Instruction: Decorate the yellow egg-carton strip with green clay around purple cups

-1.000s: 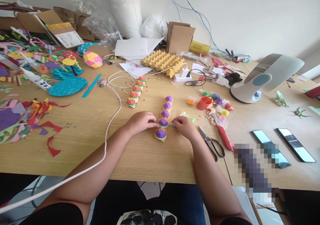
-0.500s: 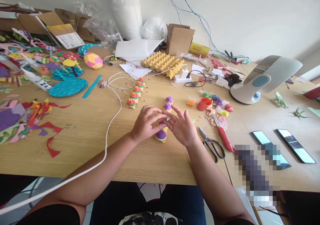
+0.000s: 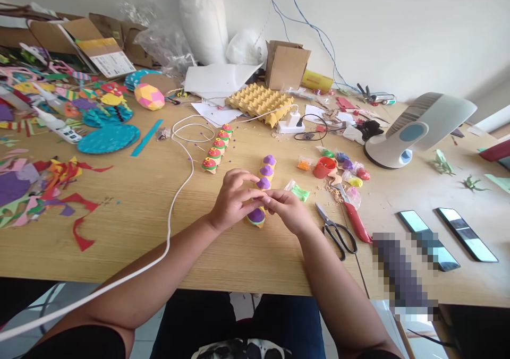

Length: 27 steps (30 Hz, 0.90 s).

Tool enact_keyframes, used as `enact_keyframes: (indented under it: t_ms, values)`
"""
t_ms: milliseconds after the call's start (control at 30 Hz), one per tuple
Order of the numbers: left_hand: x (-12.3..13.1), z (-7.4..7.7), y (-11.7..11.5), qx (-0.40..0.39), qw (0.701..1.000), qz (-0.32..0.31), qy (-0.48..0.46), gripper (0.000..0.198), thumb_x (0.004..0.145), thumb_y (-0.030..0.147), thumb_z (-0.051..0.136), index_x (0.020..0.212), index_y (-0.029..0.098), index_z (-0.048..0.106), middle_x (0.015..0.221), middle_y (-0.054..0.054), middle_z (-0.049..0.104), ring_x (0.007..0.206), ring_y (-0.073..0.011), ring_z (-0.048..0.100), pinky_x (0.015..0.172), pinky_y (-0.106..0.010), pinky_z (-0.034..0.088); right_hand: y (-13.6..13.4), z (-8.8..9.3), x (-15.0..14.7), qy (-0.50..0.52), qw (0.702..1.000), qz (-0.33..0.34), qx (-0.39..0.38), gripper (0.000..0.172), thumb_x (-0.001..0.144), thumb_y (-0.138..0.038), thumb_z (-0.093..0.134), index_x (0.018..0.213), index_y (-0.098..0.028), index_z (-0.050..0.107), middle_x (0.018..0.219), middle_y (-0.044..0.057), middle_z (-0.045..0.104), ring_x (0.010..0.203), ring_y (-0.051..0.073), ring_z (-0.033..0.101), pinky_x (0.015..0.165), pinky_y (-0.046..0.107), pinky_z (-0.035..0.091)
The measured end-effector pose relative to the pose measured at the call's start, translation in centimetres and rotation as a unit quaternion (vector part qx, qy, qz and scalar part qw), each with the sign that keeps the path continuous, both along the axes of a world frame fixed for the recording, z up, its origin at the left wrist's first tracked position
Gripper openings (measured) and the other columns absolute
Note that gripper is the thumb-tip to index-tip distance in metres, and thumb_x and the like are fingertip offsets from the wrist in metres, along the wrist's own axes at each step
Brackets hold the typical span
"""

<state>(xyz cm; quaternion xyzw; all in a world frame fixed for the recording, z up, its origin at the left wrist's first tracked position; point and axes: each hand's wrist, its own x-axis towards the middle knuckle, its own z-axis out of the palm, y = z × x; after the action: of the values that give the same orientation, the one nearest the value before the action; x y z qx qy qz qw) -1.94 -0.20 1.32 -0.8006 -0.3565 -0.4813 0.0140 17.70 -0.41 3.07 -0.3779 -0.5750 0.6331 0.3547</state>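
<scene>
My left hand and my right hand meet fingertip to fingertip over a strip of yellow egg carton. Both pinch with thumb and forefinger; whatever lies between the tips is too small or hidden to make out. Purple clay caps the strip's bumps, and the nearest purple cap has a light green band round its base. Part of the strip is covered by my fingers. Right of the hands lies a clear packet of bright green clay. A second strip with red and green bumps stands farther left.
Black-handled scissors and a red-handled tool lie at the right, below a red cup and several clay bags. Two phones and a white fan are farther right. A white cable crosses my left forearm.
My right hand has turned from palm up with spread fingers to a pinch against the left fingertips. The green clay packet, mostly hidden before, now shows.
</scene>
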Motion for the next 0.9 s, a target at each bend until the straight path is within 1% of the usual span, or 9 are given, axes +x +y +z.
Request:
enact_keyframes:
  t_ms: [67,167,267,333,500,667,800,900]
  values:
    - [0.1,-0.1,0.0,-0.002,1.0,0.0,0.002,0.012,0.081,0.031,0.077,0.093,0.031,0.076,0.111,-0.005,0.065,0.112,-0.0244,0.052,0.102,-0.046,0.044,0.1,-0.2,0.0,0.008,1.0,0.006,-0.015,0.037,0.078,-0.054,0.076,0.079,-0.017,0.071,0.066,-0.001,0.058,0.061,0.01,0.045,0.058,0.025,0.037]
    - [0.1,-0.2,0.0,-0.007,1.0,0.0,0.002,0.016,0.081,0.033,0.077,0.097,0.03,0.075,0.11,-0.005,0.066,0.112,-0.0249,0.053,0.102,-0.047,0.044,0.2,-0.5,-0.1,0.02,0.999,-0.019,-0.018,0.038,0.075,-0.053,0.078,0.075,-0.017,0.067,0.065,-0.003,0.054,0.058,0.009,0.041,0.057,0.024,0.034]
    - [0.2,-0.1,0.0,-0.012,1.0,-0.006,-0.004,0.023,0.081,0.034,0.077,0.103,0.028,0.073,0.11,-0.006,0.066,0.111,-0.0249,0.054,0.102,-0.046,0.044,0.3,-0.6,-0.3,0.007,0.999,-0.049,0.016,0.039,0.081,-0.055,0.072,0.076,-0.017,0.063,0.066,-0.003,0.052,0.058,0.009,0.039,0.056,0.024,0.032]
    - [0.2,0.0,0.0,-0.014,1.0,-0.009,-0.007,0.026,0.082,0.035,0.077,0.106,0.027,0.072,0.111,-0.007,0.066,0.111,-0.025,0.054,0.102,-0.046,0.044,0.2,-0.7,-0.5,-0.015,0.997,-0.055,0.047,0.043,0.086,-0.059,0.064,0.074,-0.018,0.06,0.065,-0.003,0.049,0.058,0.01,0.038,0.055,0.024,0.031]
    - [0.1,0.0,0.0,-0.018,1.0,-0.01,-0.008,0.027,0.083,0.037,0.075,0.107,0.025,0.072,0.111,-0.008,0.066,0.11,-0.0254,0.055,0.102,-0.047,0.044,0.1,-1.0,-0.8,-0.075,0.986,-0.085,0.124,0.055,0.091,-0.067,0.049,0.065,-0.02,0.051,0.06,-0.003,0.044,0.056,0.011,0.038,0.054,0.026,0.031]
    - [0.1,-0.3,0.1,-0.009,1.0,-0.028,-0.008,0.03,0.082,0.038,0.076,0.109,0.027,0.073,0.109,-0.007,0.067,0.111,-0.0254,0.054,0.102,-0.048,0.045,0.0,-1.3,-0.8,-0.111,0.971,-0.104,0.183,0.057,0.094,-0.067,0.044,0.063,-0.019,0.051,0.059,-0.001,0.048,0.056,0.012,0.043,0.055,0.027,0.034]
    - [0.2,-0.2,0.0,-0.007,0.999,-0.033,-0.019,0.02,0.083,0.029,0.076,0.102,0.028,0.074,0.104,-0.005,0.069,0.109,-0.0239,0.055,0.099,-0.046,0.048,-0.2,-1.4,-0.9,-0.134,0.957,-0.096,0.237,0.056,0.097,-0.063,0.042,0.065,-0.019,0.054,0.062,0.001,0.055,0.059,0.013,0.049,0.058,0.027,0.038]
    - [0.1,0.0,-0.2,0.005,0.999,-0.037,-0.029,0.016,0.083,0.024,0.075,0.098,0.028,0.074,0.101,-0.005,0.069,0.107,-0.0227,0.056,0.098,-0.045,0.049,-0.4,-1.3,-0.9,-0.127,0.959,-0.098,0.234,0.058,0.099,-0.062,0.036,0.068,-0.019,0.059,0.066,0.003,0.058,0.063,0.014,0.053,0.064,0.028,0.042]
